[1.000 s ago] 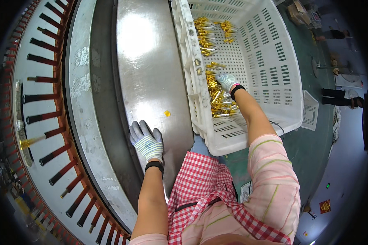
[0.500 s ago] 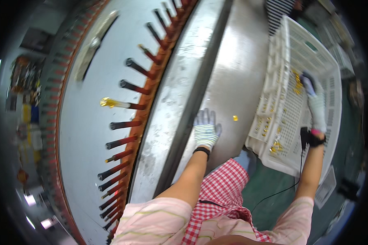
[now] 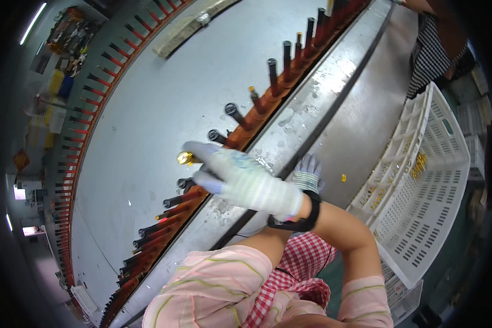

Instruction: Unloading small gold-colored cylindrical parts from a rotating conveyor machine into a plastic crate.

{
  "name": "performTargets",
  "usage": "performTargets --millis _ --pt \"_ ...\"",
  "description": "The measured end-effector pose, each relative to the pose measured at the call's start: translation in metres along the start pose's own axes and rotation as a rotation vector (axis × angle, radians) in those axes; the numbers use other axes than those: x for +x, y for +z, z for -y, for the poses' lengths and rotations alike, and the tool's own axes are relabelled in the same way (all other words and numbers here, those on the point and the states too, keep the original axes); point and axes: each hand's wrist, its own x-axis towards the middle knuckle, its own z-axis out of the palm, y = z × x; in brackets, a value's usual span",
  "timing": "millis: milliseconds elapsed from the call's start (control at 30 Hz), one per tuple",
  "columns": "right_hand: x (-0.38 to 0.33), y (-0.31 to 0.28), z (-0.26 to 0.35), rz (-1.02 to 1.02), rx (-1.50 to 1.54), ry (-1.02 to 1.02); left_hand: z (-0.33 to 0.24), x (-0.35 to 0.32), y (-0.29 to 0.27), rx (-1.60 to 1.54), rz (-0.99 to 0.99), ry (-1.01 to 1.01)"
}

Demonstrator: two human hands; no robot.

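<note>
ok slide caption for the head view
Gloved right hand at a gold piece beside dark rods, left hand on the bench.

A near row of posts [image 3: 273,72] runs from 1 o'clock to 7 along a flat panel [image 3: 147,126], a far row of posts [image 3: 99,80] facing it at 10, a bar [image 3: 185,31] lying between toward 11. The right hand [image 3: 240,172], its wrist over the left arm, points to 9, a wrapped piece [image 3: 185,158] by its fingertips. At 3, the left hand [image 3: 307,174] rests on the worktop [image 3: 361,126] (a scrap [image 3: 343,178] lies near); beyond, a crate [image 3: 443,139] holds more pieces [image 3: 419,165].
</note>
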Motion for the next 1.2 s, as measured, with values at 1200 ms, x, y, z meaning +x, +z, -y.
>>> performTargets --millis 1200 --pt "-0.02 -0.207 -0.036 -0.445 -0.434 0.069 0.013 0.057 0.135 -0.591 -0.292 -0.015"
